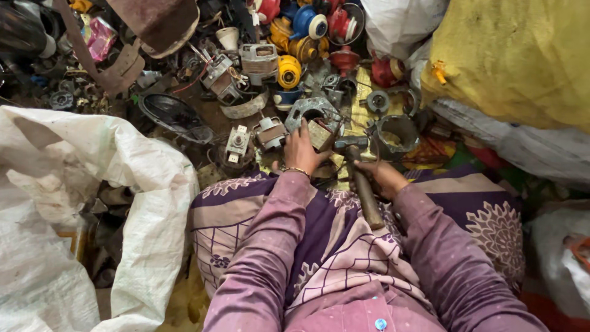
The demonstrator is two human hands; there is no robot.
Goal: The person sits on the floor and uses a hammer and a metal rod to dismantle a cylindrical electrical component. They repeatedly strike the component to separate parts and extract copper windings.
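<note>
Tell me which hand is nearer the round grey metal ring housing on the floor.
Right. The right hand grips a wooden-handled hammer just below the round grey metal ring housing; the left hand lies farther left, on a motor part.
</note>
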